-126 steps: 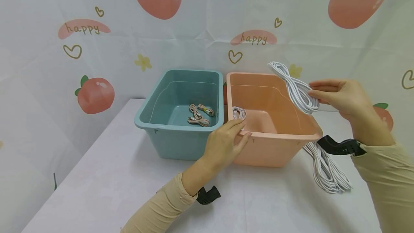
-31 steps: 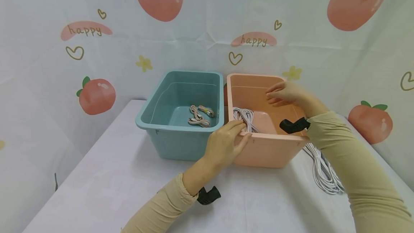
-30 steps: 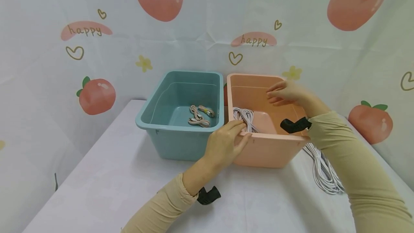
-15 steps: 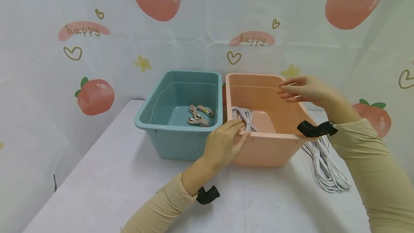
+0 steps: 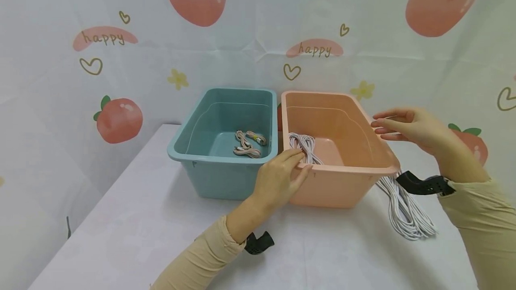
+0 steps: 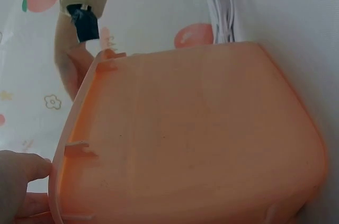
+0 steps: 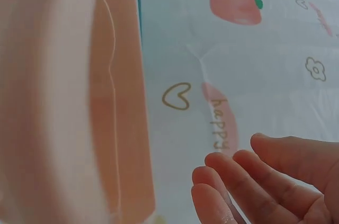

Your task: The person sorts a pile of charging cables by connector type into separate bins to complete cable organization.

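My left hand [image 5: 278, 178] grips the near left rim of an orange plastic tub [image 5: 326, 187], fingers over the edge and thumb outside. In the left wrist view, that thumb [image 6: 34, 167] meets the tub's rim. Coiled white cables [image 5: 307, 147] lie inside the tub, by its left wall near those fingers. My right hand [image 5: 411, 126] hovers beside the tub's right rim, fingers loosely bent and holding nothing; the right wrist view shows the hand [image 7: 270, 181] with nothing in it. More white cable bundles [image 5: 407, 211] lie on the table right of the tub, partly hidden by it.
A blue tub [image 5: 221, 169] stands directly left of the orange one, with 3 small beige cable bundles [image 5: 247, 150] inside. White cloth covers the table [image 5: 161, 236]. A fruit-printed backdrop [image 5: 242, 66] hangs close behind both tubs.
A white cable bundle that my right hand held earlier now lies in the orange tub. The emptied hand has moved right, out past the rim. My left hand has stayed in place.
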The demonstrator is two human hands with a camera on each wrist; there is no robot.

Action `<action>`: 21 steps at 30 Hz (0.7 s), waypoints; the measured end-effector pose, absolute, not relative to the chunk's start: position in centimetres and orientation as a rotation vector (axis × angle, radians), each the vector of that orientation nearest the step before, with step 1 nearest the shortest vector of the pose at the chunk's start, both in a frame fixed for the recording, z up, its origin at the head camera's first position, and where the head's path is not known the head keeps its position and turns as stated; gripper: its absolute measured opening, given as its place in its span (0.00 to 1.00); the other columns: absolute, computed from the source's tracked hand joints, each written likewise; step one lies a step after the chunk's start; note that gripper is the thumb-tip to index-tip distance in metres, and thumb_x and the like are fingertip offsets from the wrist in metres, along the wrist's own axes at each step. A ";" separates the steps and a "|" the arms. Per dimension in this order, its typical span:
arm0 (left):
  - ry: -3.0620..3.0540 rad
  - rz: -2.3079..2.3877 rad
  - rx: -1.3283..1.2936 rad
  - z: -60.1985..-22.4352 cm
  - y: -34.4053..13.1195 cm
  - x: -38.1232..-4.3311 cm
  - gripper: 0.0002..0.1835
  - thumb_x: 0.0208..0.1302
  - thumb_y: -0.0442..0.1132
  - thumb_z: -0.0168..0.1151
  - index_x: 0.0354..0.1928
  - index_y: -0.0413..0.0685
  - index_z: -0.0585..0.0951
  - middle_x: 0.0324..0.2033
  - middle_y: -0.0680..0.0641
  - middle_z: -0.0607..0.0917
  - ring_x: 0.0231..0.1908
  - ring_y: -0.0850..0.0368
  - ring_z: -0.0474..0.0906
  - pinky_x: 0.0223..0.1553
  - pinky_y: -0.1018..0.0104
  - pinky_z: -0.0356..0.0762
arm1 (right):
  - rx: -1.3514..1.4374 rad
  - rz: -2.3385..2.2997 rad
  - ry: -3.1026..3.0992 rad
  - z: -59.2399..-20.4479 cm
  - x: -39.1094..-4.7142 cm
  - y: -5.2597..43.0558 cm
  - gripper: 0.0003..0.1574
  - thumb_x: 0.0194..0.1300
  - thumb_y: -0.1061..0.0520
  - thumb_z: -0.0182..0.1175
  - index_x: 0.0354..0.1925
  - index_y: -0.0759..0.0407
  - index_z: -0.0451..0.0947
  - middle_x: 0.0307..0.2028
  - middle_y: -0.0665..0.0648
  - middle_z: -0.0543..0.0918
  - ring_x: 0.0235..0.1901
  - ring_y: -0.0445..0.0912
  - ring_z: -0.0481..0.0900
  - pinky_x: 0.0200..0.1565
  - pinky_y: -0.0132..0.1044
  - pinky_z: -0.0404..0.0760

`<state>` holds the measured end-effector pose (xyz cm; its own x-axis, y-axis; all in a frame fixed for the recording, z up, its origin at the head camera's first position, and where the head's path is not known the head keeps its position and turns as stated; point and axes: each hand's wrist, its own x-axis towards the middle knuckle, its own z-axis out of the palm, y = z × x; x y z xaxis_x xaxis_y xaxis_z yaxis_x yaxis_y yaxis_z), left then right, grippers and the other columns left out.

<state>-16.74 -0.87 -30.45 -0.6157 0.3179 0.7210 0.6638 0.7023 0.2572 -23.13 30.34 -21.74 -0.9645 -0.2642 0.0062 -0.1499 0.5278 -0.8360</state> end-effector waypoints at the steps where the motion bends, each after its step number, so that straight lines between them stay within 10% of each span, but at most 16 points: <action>1: -2.246 -0.679 -0.745 -30.5 -0.9 -16.7 0.14 0.61 0.45 0.62 0.44 0.45 0.84 0.46 0.51 0.85 0.48 0.59 0.82 0.42 0.68 0.82 | -0.370 -1.445 2.635 -21.9 -22.9 30.7 0.14 0.69 0.57 0.51 0.42 0.34 0.76 0.37 0.34 0.83 0.38 0.30 0.82 0.39 0.25 0.82; 21: -2.249 -0.684 -0.730 -30.6 -0.9 -16.8 0.14 0.60 0.45 0.62 0.44 0.46 0.84 0.46 0.51 0.85 0.48 0.59 0.82 0.41 0.68 0.82 | -0.270 -1.518 2.622 -28.8 -19.1 37.7 0.20 0.69 0.62 0.49 0.42 0.33 0.75 0.38 0.30 0.81 0.35 0.29 0.82 0.36 0.23 0.82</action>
